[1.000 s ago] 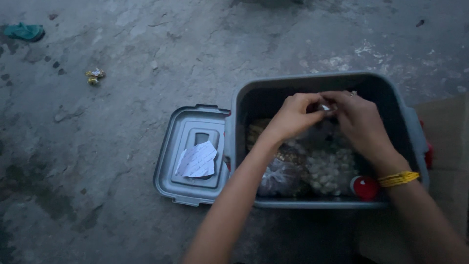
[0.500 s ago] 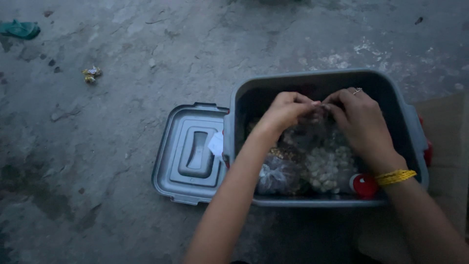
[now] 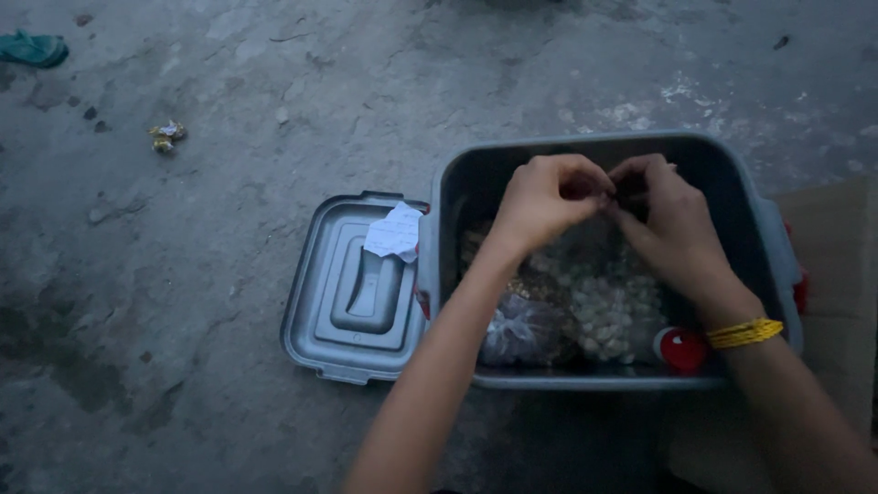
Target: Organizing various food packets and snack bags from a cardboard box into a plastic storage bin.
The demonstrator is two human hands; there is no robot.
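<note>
Teal cloth (image 3: 33,48) (far corner), wrapper (image 3: 166,135).

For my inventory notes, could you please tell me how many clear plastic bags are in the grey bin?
2 can be made out: one knotted bag at the front left, and one bag of pale pieces beside it, below both hands. More may be hidden underneath.

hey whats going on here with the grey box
A person leans over an open grey bin on a concrete floor. Both hands, left hand and right hand, meet above clear bags of small pale pieces, fingers pinched together on something too small to make out. The lid lies beside the bin with a paper scrap on it.
</note>
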